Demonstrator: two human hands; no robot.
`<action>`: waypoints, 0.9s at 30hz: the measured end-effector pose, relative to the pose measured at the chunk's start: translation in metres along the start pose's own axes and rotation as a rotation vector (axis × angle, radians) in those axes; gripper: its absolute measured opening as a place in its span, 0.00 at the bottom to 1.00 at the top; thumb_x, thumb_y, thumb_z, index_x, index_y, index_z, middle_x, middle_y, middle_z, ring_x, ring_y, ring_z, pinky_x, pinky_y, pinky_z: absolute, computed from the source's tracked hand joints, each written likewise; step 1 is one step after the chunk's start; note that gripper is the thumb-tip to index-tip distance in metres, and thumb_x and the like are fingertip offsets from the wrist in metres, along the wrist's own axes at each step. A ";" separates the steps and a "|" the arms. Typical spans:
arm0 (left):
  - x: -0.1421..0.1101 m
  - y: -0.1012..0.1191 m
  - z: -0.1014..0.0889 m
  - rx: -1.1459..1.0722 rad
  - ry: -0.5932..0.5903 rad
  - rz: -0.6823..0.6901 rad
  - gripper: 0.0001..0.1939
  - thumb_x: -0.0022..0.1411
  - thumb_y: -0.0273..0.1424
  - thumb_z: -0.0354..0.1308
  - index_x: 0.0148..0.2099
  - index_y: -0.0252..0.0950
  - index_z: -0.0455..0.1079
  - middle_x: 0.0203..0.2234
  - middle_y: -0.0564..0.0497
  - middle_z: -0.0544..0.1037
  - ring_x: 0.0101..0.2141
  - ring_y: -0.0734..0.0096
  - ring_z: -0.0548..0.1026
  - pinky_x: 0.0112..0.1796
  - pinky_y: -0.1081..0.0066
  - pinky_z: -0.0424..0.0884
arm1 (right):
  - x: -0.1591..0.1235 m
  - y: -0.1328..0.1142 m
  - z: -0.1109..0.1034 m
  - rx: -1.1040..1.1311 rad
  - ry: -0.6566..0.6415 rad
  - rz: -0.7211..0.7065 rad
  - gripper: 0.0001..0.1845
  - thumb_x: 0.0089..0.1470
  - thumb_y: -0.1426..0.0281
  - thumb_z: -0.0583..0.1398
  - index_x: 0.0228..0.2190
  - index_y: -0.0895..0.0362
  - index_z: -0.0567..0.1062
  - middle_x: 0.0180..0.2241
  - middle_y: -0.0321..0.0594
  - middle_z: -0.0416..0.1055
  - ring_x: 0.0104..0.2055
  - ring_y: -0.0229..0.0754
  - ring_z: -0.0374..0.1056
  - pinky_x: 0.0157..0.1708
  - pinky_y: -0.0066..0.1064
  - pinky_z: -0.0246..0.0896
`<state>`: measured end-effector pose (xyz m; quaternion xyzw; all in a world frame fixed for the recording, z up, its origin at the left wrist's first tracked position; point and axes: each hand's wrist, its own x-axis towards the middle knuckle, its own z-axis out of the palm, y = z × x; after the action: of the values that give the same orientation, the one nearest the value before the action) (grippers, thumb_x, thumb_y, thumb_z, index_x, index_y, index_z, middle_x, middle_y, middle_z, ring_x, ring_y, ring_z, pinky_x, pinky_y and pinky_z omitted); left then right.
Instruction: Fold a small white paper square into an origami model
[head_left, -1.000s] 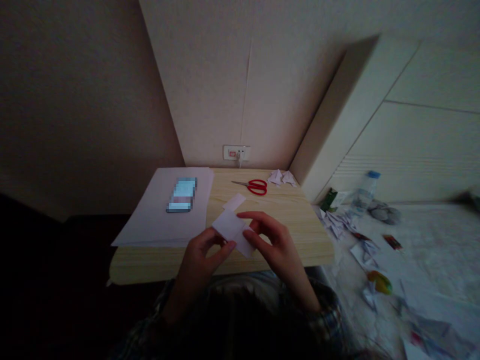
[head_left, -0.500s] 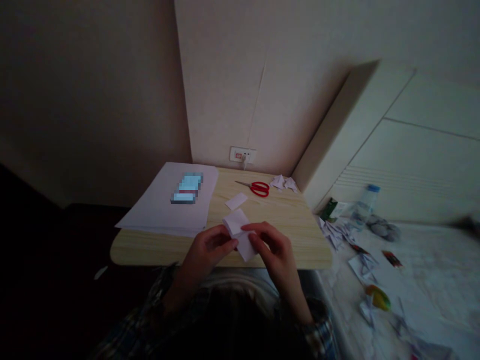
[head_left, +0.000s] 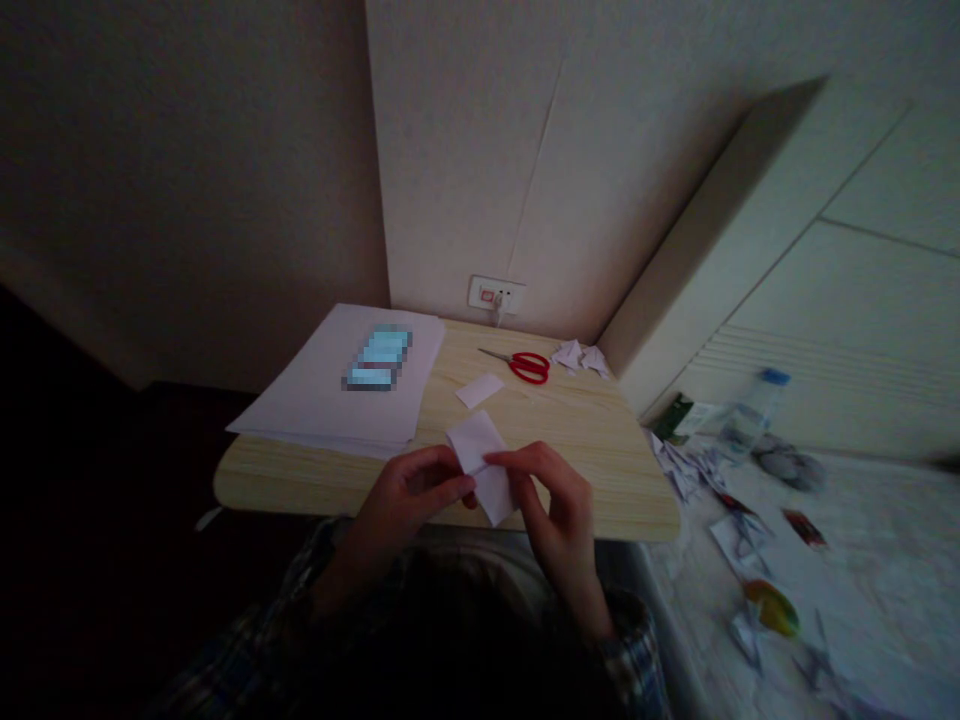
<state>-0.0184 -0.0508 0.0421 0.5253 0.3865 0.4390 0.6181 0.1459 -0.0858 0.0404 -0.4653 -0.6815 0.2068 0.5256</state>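
A small folded piece of white paper (head_left: pixel 480 445) is held between my hands above the front of the wooden table (head_left: pixel 600 430). My left hand (head_left: pixel 420 490) pinches its left edge between thumb and fingers. On the right side, my right hand (head_left: pixel 551 495) grips the paper, with the index finger lying across a crease near its middle. Just beyond it lies a small white paper rectangle (head_left: pixel 480 390). Farther back are red-handled scissors (head_left: pixel 529 367), blades pointing left.
White paper sheets (head_left: pixel 300 390) with a pixelated phone-like object (head_left: pixel 381 358) on them cover the table's left. Folded paper pieces (head_left: pixel 579 357) sit at the back right. A wall socket (head_left: pixel 496 296) holds a plug. On the bed are a bottle (head_left: pixel 754 410) and more folded papers (head_left: pixel 682 468).
The camera view has shifted slightly. My right thumb has slid down and back along the paper's right edge, while the index finger stays on the crease. My left hand keeps its pinch.
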 end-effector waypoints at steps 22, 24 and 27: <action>0.006 -0.012 -0.014 0.029 0.055 -0.011 0.07 0.48 0.33 0.63 0.22 0.36 0.73 0.15 0.54 0.76 0.20 0.72 0.71 0.26 0.73 0.67 | 0.004 -0.006 0.011 0.001 -0.031 0.017 0.11 0.59 0.73 0.54 0.35 0.53 0.77 0.30 0.38 0.72 0.32 0.39 0.67 0.31 0.30 0.61; 0.006 -0.011 -0.014 0.022 0.060 -0.006 0.07 0.48 0.32 0.63 0.21 0.36 0.73 0.15 0.55 0.76 0.21 0.73 0.71 0.27 0.74 0.67 | 0.003 -0.006 0.012 0.029 -0.024 0.060 0.09 0.59 0.72 0.56 0.36 0.53 0.77 0.32 0.38 0.73 0.34 0.39 0.67 0.33 0.30 0.61; 0.005 -0.009 -0.013 -0.007 0.076 0.011 0.08 0.49 0.32 0.63 0.21 0.36 0.72 0.16 0.56 0.75 0.21 0.74 0.71 0.28 0.75 0.67 | 0.002 -0.005 0.015 0.115 0.034 0.143 0.12 0.57 0.71 0.58 0.44 0.51 0.72 0.35 0.37 0.72 0.36 0.39 0.67 0.36 0.30 0.62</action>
<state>-0.0278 -0.0429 0.0307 0.5082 0.4054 0.4634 0.6022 0.1302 -0.0839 0.0399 -0.4851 -0.6246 0.2746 0.5470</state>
